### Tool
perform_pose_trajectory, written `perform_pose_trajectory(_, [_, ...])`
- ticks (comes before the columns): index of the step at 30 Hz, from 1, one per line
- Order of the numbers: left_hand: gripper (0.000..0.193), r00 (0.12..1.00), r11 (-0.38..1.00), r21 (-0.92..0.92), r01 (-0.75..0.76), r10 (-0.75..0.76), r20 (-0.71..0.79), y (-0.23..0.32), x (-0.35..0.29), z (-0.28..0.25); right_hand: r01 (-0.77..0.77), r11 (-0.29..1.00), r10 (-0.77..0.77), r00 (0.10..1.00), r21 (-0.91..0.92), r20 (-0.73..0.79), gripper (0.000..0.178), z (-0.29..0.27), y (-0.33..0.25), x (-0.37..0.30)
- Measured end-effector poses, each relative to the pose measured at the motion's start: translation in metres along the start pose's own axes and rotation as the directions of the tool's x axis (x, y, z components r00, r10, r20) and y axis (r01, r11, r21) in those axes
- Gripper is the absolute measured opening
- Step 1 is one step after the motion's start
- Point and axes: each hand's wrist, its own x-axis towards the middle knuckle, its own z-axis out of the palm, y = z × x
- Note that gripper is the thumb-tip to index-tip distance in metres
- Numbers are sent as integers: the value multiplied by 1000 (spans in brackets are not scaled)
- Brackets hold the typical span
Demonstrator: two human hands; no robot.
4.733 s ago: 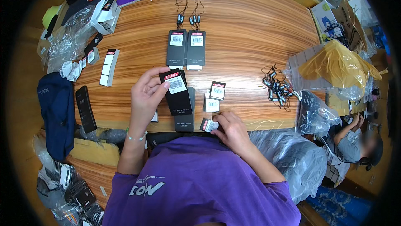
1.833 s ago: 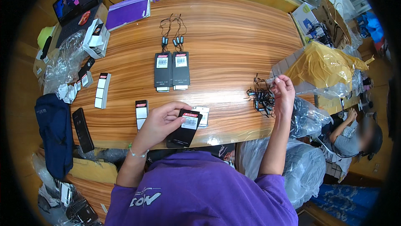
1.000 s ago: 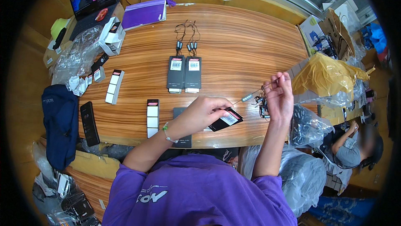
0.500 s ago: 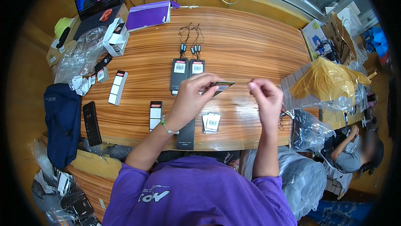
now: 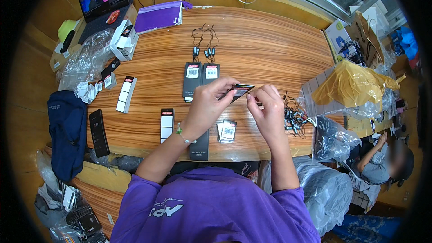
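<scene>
My left hand (image 5: 208,100) grips dark hang tags (image 5: 241,89) held up above the table, their edges tilted toward the right. My right hand (image 5: 269,110) is closed in a pinch close beside the tags' right corner; what its fingertips hold is too small to make out. Beyond my left hand lie two stacks of finished-looking dark tags (image 5: 192,83) with black strings (image 5: 196,40) stretched away from me. Under my left wrist are a dark tag stack (image 5: 199,149) and a pile of white-labelled cards (image 5: 167,121). Small barcode-labelled tags (image 5: 228,130) lie between my forearms.
A tangle of black strings (image 5: 294,119) lies right of my right hand. Farther right is a yellow plastic bag (image 5: 353,83). On the left are a phone (image 5: 99,133), another label-card stack (image 5: 126,94), a purple folder (image 5: 158,17) and a laptop (image 5: 101,4). A person sits at far right.
My right hand has moved left, from beside the string tangle to the held tags, uncovering the strings. My left hand keeps its grip in nearly the same place.
</scene>
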Motion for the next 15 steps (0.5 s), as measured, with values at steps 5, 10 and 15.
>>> perform_pose_trajectory(5, [18,999,999,48,-9,7,37,2,-1,0,-37,999,37,999,3,32,6,1,-1,0])
perform_pose_trajectory(10, [18,997,996,85,-19,13,71,2,-2,-1,-30,1000,30,998,0,50,6,0,-3,3])
perform_pose_trajectory(15, [19,996,993,110,-47,39,75,1,-2,-1,-128,987,118,988,97,102,7,0,1,2])
